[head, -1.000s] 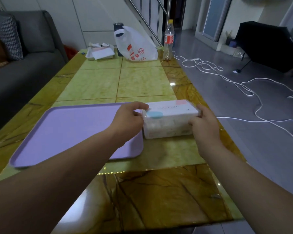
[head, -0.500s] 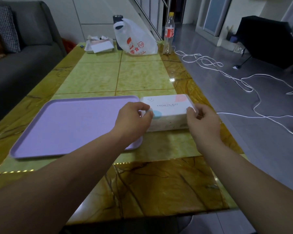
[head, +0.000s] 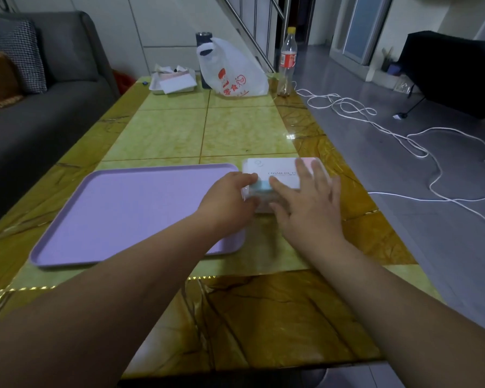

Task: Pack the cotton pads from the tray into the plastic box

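Where right hand (head: 308,205) lies, plastic box (head: 275,167) half hidden

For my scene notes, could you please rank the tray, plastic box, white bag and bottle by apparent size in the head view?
1. tray
2. plastic box and white bag: alike, bag farther away
3. bottle
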Motion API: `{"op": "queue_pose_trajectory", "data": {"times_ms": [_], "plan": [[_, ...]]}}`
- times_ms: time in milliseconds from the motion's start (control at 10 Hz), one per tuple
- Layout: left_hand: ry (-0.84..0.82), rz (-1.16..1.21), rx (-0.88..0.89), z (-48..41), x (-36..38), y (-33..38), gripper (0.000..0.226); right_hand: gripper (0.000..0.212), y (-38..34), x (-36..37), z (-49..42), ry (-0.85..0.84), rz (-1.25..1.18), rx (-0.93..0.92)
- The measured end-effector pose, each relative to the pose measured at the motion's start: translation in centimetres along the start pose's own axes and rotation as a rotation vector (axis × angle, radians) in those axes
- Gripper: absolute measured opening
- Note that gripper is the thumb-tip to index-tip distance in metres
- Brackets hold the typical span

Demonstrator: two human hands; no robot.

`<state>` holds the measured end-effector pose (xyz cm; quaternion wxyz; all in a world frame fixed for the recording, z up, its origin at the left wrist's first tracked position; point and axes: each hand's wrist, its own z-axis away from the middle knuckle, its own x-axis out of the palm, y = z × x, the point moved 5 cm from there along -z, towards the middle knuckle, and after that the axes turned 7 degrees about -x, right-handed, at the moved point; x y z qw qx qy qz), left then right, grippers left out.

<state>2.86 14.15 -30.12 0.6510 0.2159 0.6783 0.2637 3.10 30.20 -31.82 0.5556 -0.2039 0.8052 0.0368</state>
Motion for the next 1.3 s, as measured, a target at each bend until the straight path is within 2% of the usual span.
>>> {"op": "queue_pose_trajectory", "data": {"times_ms": [100, 200, 300, 400, 800, 900, 1000, 1200, 1300], "plan": [[-0.05, -0.12, -0.03, 1.3, -0.6, -0.3, 0.063, 0.052, -2.6, 1.0, -0.8, -0.098, -0.035, -0.021], [-0.135, -0.31, -0.113, 3.4, -0.2, -3.3, 0.076, 0.051, -3.5, 1.5, -1.4, -0.111, -0.072, 0.019], [-0.206, -0.452, -0.07, 4.7, 0.5, -5.6, 0.079, 0.045, -3.5, 1.6, -2.0, -0.051, -0.151, 0.051], [-0.204, -0.476, -0.049, 3.9, 0.9, -5.7, 0.06, 0.039, -3.5, 1.7, -2.3, -0.018, -0.175, 0.068], [-0.196, -0.507, -0.032, 0.5, 1.0, -6.4, 0.057, 0.042, -3.5, 2.7, -3.2, 0.039, -0.102, 0.026], [-0.178, -0.454, -0.007, 1.0, 0.5, -6.6, 0.06, 0.046, -4.7, 2.5, -3.2, 0.033, -0.099, -0.012], [-0.066, -0.32, 0.022, 1.9, -1.4, -7.0, 0.069, 0.051, -6.9, 1.9, -2.9, 0.067, -0.157, -0.102], [0.102, -0.272, 0.108, 4.1, -5.5, -9.0, 0.058, 0.036, -9.7, 1.6, -2.0, 0.071, -0.461, -0.181], [0.174, -0.216, 0.071, 4.3, -6.4, -10.3, 0.056, 0.033, -10.5, 1.6, -1.8, 0.075, -0.513, -0.183]]}}
